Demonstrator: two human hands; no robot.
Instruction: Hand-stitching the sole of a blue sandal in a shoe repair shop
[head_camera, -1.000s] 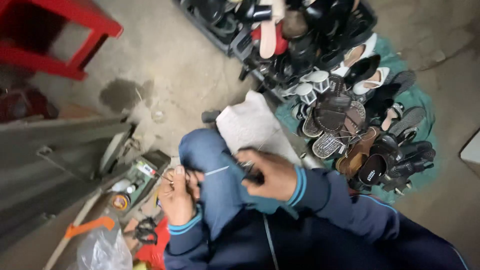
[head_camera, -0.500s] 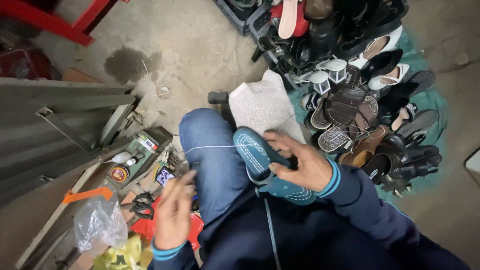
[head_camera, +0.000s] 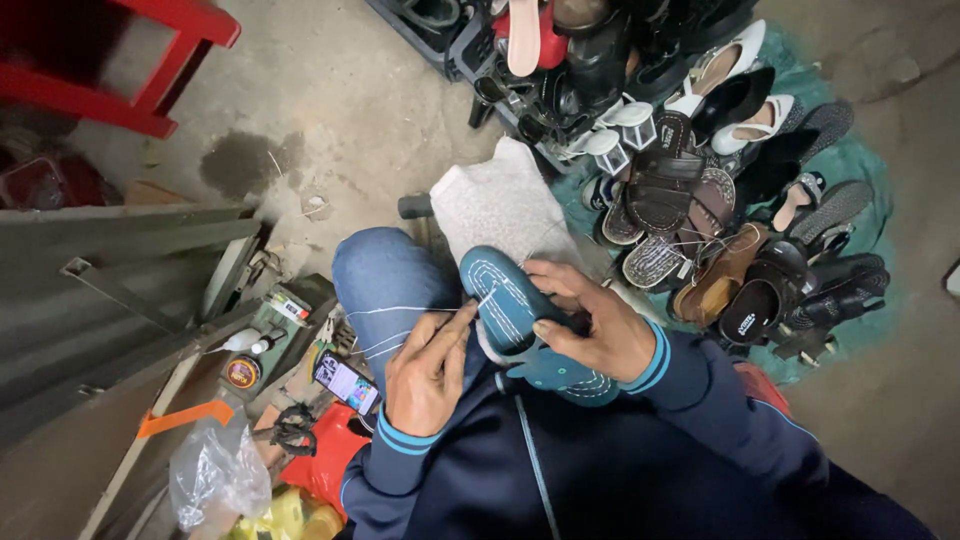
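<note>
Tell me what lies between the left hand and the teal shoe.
In the head view a white thread runs taut from the left hand to the teal shoe held by the right hand; under it is the jeans knee.

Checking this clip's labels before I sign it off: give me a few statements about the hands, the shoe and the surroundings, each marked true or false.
1. The right hand holds a teal shoe with its sole facing up. True.
2. The left hand rests flat on the floor. False: it is raised at the shoe, pinching a white thread.
3. The shoe's sole carries a line of white stitching near its edge. True.
4. The pile of shoes and sandals lies on a red cloth. False: the cloth under it is green.
5. A phone with a lit screen lies near the left hand. True.
</note>
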